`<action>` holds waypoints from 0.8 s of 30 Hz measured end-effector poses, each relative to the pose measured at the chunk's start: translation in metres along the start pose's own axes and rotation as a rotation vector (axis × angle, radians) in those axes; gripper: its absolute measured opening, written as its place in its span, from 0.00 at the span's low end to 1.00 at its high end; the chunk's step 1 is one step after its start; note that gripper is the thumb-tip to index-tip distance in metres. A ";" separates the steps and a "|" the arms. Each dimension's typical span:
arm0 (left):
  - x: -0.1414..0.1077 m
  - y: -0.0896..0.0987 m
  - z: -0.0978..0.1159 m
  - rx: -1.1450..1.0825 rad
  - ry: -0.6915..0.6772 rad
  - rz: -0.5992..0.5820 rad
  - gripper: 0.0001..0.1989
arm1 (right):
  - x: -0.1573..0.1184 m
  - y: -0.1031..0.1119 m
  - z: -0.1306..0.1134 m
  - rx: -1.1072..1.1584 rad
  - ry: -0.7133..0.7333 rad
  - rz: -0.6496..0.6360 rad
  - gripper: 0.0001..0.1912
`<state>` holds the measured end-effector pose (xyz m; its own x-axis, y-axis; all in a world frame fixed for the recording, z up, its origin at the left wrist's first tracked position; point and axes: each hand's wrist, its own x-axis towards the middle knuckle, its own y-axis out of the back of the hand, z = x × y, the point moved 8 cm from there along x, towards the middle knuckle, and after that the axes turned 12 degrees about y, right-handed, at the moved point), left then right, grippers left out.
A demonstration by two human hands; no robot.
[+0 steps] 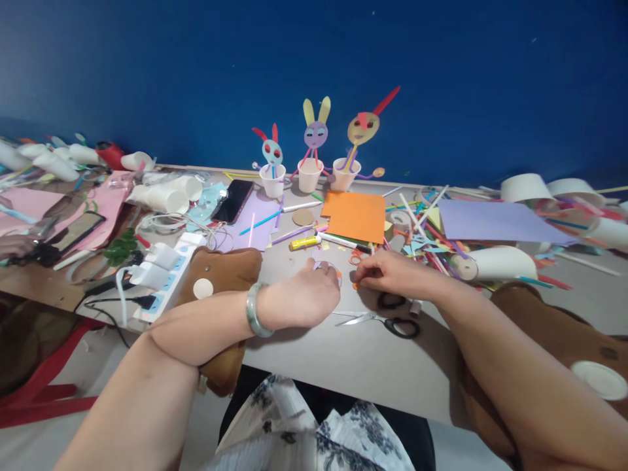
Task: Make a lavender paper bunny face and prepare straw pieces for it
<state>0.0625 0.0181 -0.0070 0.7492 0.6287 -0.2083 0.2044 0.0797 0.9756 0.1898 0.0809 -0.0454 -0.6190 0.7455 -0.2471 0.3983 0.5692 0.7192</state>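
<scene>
My left hand point(314, 294), with a green bangle at the wrist, is curled down over a small purple paper piece point(321, 264) with orange at its edge. Its fingertips are mostly hidden behind the knuckles. To its right, my right hand point(380, 271) pinches a small orange paper scrap point(356, 286) just above the table. Black-handled scissors point(400, 327) lie partly open below both hands. A yellow glue stick or marker point(305, 243) and a black-capped marker point(346, 243) lie beyond the fingers.
Three paper-cup figures point(311, 175) stand by the blue wall. Before them is an orange sheet point(360, 216). A power strip point(169, 281) and phone point(234, 201) lie left; a purple sheet point(490, 221), paper scraps and a white cup stack point(507, 263) lie right. Another person's hand point(17, 247) shows far left.
</scene>
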 end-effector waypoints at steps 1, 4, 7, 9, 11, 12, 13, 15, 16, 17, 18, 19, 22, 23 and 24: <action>0.000 0.003 0.001 -0.006 -0.014 0.038 0.18 | -0.001 0.002 0.001 0.001 -0.003 0.013 0.10; 0.001 0.002 0.003 -0.039 -0.048 0.024 0.23 | 0.000 0.005 0.001 -0.008 -0.001 0.049 0.09; 0.006 -0.009 0.003 -0.077 -0.052 -0.086 0.30 | 0.002 0.003 0.002 -0.019 -0.004 0.064 0.09; 0.010 -0.014 0.001 -0.109 -0.041 -0.117 0.32 | 0.003 0.004 0.001 -0.027 0.001 0.097 0.09; 0.013 -0.016 0.000 -0.133 -0.040 -0.121 0.34 | 0.003 0.008 -0.001 -0.032 0.007 0.154 0.10; 0.014 -0.017 0.000 -0.138 -0.041 -0.121 0.34 | 0.003 0.010 -0.001 -0.035 0.004 0.184 0.10; 0.014 -0.018 -0.001 -0.139 -0.042 -0.122 0.34 | 0.002 0.013 -0.002 -0.039 0.001 0.210 0.11; 0.014 -0.017 -0.002 -0.141 -0.039 -0.124 0.34 | -0.001 0.019 -0.003 -0.052 -0.011 0.253 0.13; 0.014 -0.016 -0.002 -0.141 -0.037 -0.123 0.34 | -0.002 0.021 -0.003 -0.059 -0.016 0.265 0.14; 0.013 -0.015 -0.002 -0.142 -0.035 -0.119 0.34 | -0.003 0.024 -0.003 -0.067 -0.019 0.277 0.14; 0.013 -0.014 -0.003 -0.143 -0.034 -0.117 0.34 | -0.004 0.026 -0.004 -0.073 -0.018 0.284 0.15; 0.013 -0.014 -0.003 -0.144 -0.035 -0.115 0.34 | -0.004 0.028 -0.004 -0.081 -0.017 0.287 0.15; 0.014 -0.016 -0.003 -0.145 -0.033 -0.120 0.35 | -0.003 0.031 -0.009 -0.116 -0.010 0.262 0.15; 0.015 -0.017 -0.003 -0.141 -0.032 -0.116 0.35 | -0.002 0.032 -0.012 -0.135 -0.011 0.250 0.15; 0.016 -0.019 -0.003 -0.138 -0.031 -0.108 0.35 | -0.001 0.033 -0.015 -0.163 -0.019 0.238 0.15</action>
<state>0.0687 0.0287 -0.0282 0.7474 0.5866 -0.3119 0.1978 0.2518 0.9474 0.1933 0.0933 -0.0115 -0.5077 0.8587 -0.0695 0.4162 0.3151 0.8529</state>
